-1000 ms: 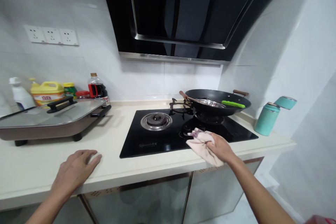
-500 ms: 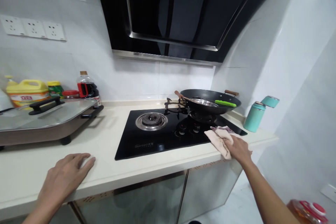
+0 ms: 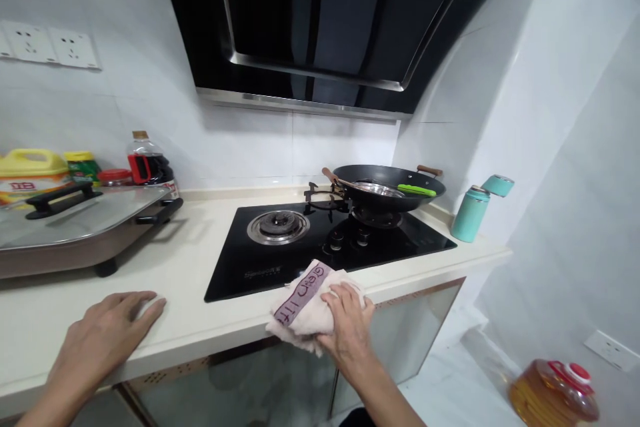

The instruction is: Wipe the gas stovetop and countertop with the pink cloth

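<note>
My right hand [image 3: 347,323] grips a pale pink cloth [image 3: 313,307] with a purple printed band. The cloth lies over the front edge of the black gas stove [image 3: 295,267] and the counter's rim. Palm down on the cream countertop [image 3: 190,320], my left hand [image 3: 107,330] rests with thumb apart from the fingers, holding nothing that I can see. On the stove's right burner sits a black wok [image 3: 350,177] with wooden handles. Inside the wok are a metal piece and a bright green handle [image 3: 417,190]. A round burner [image 3: 279,227] shows bare on the left.
At left stands an electric pan with a glass lid [image 3: 113,210], with bottles such as a dark sauce bottle [image 3: 150,163] behind it. A turquoise flask [image 3: 470,213] stands at right. Above hangs a black range hood [image 3: 310,27]. An oil jug [image 3: 553,393] is on the floor.
My right hand has moved left along the stove's front edge with the cloth, and the purple band now shows. My left hand stays on the counter. The view has shifted slightly right.
</note>
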The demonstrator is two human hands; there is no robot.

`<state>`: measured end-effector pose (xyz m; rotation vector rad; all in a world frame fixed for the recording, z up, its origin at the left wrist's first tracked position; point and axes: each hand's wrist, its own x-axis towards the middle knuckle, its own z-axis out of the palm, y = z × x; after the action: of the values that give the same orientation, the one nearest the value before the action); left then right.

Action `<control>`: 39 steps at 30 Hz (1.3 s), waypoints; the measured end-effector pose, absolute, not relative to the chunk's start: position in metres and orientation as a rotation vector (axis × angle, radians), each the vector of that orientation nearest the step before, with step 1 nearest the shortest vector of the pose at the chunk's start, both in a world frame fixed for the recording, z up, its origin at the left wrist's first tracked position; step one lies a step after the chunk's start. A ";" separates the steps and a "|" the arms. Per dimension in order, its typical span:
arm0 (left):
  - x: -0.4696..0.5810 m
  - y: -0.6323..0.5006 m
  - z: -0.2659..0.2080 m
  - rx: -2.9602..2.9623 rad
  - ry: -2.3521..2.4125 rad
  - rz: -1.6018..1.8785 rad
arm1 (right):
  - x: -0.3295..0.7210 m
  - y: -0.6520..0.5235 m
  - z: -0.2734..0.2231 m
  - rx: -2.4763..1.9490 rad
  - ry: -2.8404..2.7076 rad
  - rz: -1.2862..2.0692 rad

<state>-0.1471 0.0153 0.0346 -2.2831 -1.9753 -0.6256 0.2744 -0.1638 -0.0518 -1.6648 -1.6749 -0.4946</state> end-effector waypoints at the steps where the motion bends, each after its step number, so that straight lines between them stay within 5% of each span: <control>1: -0.148 0.017 0.034 -2.278 -1.979 -0.610 | 0.283 -0.165 -0.055 -1.649 -1.716 -0.517; 14: -0.150 0.021 0.034 -2.274 -2.034 -0.473 | 0.570 -0.220 -0.060 -2.247 -1.442 -0.821; 21: -0.136 0.006 0.044 -2.242 -2.040 -0.472 | 0.633 -0.240 -0.042 -2.387 -1.266 -0.789; 27: -0.117 -0.016 0.060 -2.215 -2.060 -0.455 | 0.575 -0.227 -0.044 -2.319 -1.509 -0.825; 39: -0.110 -0.026 0.061 -2.176 -2.097 -0.543 | 0.234 -0.148 -0.043 -1.645 -1.719 -0.787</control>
<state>-0.1103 -0.0259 0.0614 -2.1757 -2.0966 -0.5433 0.2335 -0.1484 -0.0425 -1.6446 -1.7191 -0.7873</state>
